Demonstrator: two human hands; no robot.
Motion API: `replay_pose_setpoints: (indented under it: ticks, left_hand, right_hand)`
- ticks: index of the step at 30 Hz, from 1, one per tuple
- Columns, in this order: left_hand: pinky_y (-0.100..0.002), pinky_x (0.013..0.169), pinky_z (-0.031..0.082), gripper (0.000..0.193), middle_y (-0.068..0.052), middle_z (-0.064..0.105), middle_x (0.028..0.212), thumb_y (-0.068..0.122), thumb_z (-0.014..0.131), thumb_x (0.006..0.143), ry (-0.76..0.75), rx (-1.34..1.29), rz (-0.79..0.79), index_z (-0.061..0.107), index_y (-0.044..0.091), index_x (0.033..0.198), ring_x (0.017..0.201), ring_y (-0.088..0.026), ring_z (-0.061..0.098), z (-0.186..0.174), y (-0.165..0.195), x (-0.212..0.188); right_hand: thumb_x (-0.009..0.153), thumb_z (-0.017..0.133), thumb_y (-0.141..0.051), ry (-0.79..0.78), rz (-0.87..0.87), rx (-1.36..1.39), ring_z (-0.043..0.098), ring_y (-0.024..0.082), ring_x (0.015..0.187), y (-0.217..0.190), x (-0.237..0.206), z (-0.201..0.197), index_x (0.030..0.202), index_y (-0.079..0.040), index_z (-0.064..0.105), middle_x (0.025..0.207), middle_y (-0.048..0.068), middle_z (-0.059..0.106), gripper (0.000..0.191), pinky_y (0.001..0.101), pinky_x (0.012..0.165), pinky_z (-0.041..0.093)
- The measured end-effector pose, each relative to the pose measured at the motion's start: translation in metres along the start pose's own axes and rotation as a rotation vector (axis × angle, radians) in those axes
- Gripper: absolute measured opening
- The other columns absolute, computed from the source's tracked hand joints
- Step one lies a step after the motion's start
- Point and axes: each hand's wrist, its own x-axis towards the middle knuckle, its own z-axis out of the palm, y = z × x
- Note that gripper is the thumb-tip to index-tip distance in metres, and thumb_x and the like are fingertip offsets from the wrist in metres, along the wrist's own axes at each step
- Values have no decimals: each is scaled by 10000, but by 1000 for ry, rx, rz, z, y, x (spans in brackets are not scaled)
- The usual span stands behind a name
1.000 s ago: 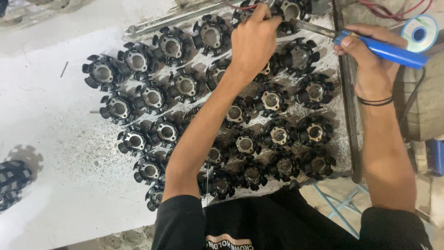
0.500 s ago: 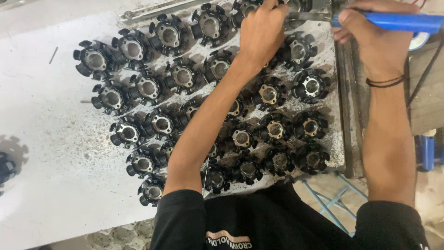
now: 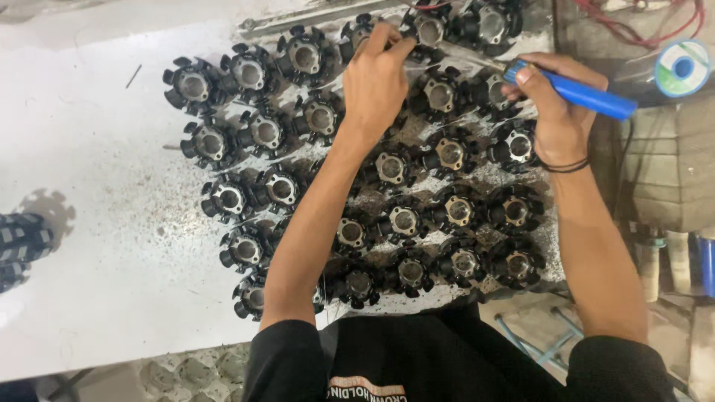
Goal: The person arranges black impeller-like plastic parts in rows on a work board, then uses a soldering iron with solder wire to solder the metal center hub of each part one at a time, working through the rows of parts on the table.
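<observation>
Far left, a dark striped object (image 3: pixel 18 246) lies at the edge of the white tabletop (image 3: pixel 89 149), well apart from the work. Centre: black, toothed stator cores (image 3: pixel 387 167) with metal hubs sit in close rows, many touching their neighbours, with pale debris scattered between them. The left hand (image 3: pixel 376 82) reaches across the rows to the far edge, fingers (image 3: pixel 383 41) pinched nearly closed over a core in the back row; whether they grip a thin lead or only steady the core cannot be told. To the right, the right hand (image 3: pixel 555 112) is wrapped shut around the blue handle of a soldering iron (image 3: pixel 577 93), its metal tip angled left toward the pinched fingers. A solder spool (image 3: pixel 683 67) sits at far right beside red wires (image 3: pixel 648 11). Risk, as judged: the tip lies just beside bare fingertips, so a slip could burn skin; the left forearm spans the packed rows and could knock cores out of place.
</observation>
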Motion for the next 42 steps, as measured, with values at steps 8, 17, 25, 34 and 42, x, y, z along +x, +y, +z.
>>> replay_pose_setpoints:
  ticks: [8,17,25,34,42]
  left_hand:
    - [-455,653,579,211,-69,616,1015,-27,686,734,19,71,-31,731,96,899,821,-325,708,13,-5,4]
    - [-493,638,578,124,-131,656,1030,-9,700,720,2,-30,-35,678,48,828,750,-394,701,36,-7,8]
    - [-502,621,561,120,-121,687,939,15,681,893,-14,-32,-145,692,71,998,740,-398,709,-11,9,-8]
    - [-421,657,582,267,-84,621,1040,-37,671,838,-147,-49,-71,746,88,1062,858,-285,693,-30,46,-63]
    - [-420,668,590,156,-52,616,1000,10,688,810,-122,-8,-7,743,82,937,878,-276,687,-17,45,-56]
  right_hand:
    - [1105,743,-59,-91,9,-30,739,224,900,2,21,6,1287,114,691,1039,172,726,256,291,814,598]
    - [1111,727,38,-229,-141,-369,736,259,826,-26,54,19,1141,158,681,987,221,717,132,305,747,615]
    - [1023,774,-87,41,53,80,757,241,858,-39,17,9,1155,42,707,1026,159,735,197,335,756,640]
    - [1068,756,-59,-8,63,-84,736,222,887,-19,-72,-11,1188,123,703,1045,190,733,225,304,834,624]
    - [1082,761,-54,-49,127,-161,737,198,911,-38,-62,2,1193,111,706,1061,161,718,207,292,861,630]
